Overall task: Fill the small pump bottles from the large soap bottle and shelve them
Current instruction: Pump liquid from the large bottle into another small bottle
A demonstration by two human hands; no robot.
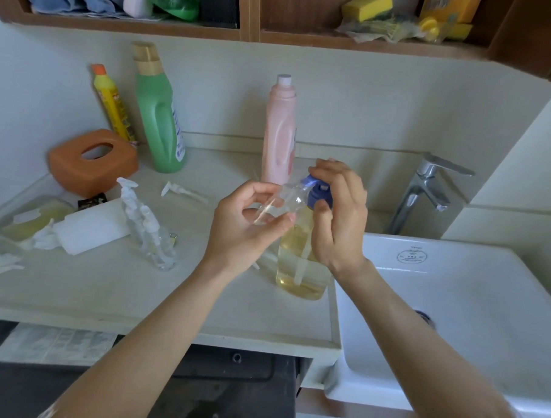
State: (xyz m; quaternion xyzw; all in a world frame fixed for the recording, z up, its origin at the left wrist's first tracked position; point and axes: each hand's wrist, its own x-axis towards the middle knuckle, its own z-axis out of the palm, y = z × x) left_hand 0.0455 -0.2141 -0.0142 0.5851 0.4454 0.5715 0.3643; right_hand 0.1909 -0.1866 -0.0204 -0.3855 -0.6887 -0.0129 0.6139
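Note:
The large clear soap bottle (297,266), half full of yellow liquid, stands on the counter (106,290) beside the sink. My right hand (338,218) rests on its blue pump head (317,191), fingers curled over it. My left hand (251,220) holds a small clear bottle (280,202), tilted, with its mouth against the blue nozzle. Several small clear pump bottles (150,231) stand in a cluster to the left. One loose white pump (183,191) lies on the counter behind them.
A pink bottle (279,130), a green bottle (160,109) and a yellow bottle (113,102) stand at the wall. An orange tissue box (91,163), a white block (92,227) and a tray (30,220) sit left. Sink (453,311) and tap (426,190) lie right; wooden shelves (244,33) hang above.

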